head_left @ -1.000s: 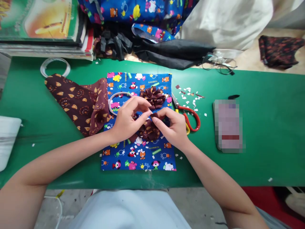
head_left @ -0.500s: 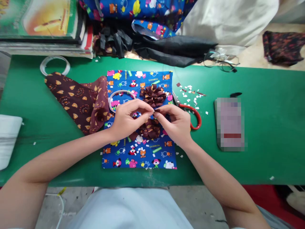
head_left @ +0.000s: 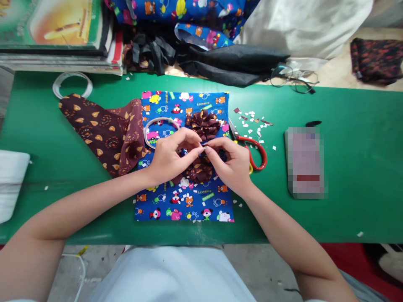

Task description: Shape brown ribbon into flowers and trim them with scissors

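Bare left hand (head_left: 171, 157) and bare right hand (head_left: 231, 163): fingertips near-closed, can't tell on what. Slack pinch could drop a small piece by the ruffled brown printed-fabric rosette (head_left: 201, 171) just nearside.

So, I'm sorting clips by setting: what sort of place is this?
Probably a sewing or craft workspace: scissors lie near small cut scraps on a green table, and a ruffled brown cloth piece rests on printed blue fabric.
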Available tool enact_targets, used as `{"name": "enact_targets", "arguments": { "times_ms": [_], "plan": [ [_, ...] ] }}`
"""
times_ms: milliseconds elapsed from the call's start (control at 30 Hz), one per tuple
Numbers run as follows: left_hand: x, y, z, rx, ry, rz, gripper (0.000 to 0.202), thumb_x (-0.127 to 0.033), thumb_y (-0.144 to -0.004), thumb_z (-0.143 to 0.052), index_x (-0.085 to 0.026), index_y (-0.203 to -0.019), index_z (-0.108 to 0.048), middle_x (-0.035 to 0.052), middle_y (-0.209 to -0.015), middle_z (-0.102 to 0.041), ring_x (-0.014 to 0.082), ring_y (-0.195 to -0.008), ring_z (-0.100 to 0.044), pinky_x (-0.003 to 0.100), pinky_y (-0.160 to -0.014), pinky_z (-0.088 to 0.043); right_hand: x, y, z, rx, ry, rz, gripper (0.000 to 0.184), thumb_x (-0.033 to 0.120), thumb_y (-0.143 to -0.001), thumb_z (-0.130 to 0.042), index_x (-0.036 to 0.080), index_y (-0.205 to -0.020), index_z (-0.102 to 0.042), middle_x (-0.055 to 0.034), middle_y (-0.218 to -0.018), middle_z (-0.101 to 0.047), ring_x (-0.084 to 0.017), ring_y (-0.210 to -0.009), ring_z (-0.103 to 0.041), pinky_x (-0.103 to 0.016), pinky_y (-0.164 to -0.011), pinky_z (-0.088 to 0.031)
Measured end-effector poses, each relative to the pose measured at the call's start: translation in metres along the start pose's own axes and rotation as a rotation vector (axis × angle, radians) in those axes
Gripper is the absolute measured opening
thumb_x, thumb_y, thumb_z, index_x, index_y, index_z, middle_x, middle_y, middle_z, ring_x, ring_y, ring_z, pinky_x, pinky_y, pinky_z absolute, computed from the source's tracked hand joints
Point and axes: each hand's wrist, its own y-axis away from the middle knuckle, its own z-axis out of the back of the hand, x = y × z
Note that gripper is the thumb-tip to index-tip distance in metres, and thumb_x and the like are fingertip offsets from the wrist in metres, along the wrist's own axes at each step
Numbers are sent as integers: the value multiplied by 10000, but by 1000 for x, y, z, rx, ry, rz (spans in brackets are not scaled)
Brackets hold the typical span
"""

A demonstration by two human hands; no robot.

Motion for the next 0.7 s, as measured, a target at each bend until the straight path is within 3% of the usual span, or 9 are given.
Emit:
{"name": "enact_targets", "arguments": {
  "times_ms": [200, 700],
  "plan": [
    [0, 1, -1, -1, 13, 23, 163, -154, -795, -648, -183, -889, -519, -24, -781, -638, 78, -699, -651, 179, -634, -559, -2, 1, -1, -9, 47, 54, 39, 181, -841, -596, 186, -839, -635, -7, -753, -679, -118, -638, -617, -251, -611, -489],
    [3, 2, -1, 21, -79, -2, 116, -131, -810, -603, -189, -868, -520, -22, -793, -612, 87, -705, -625, 218, -657, -536, -3, 1, -1, -9, 169, 197, 82, 143, -853, -560, 202, -859, -616, -22, -763, -667, -145, -699, -628, -277, -635, -500]
  ]
}}
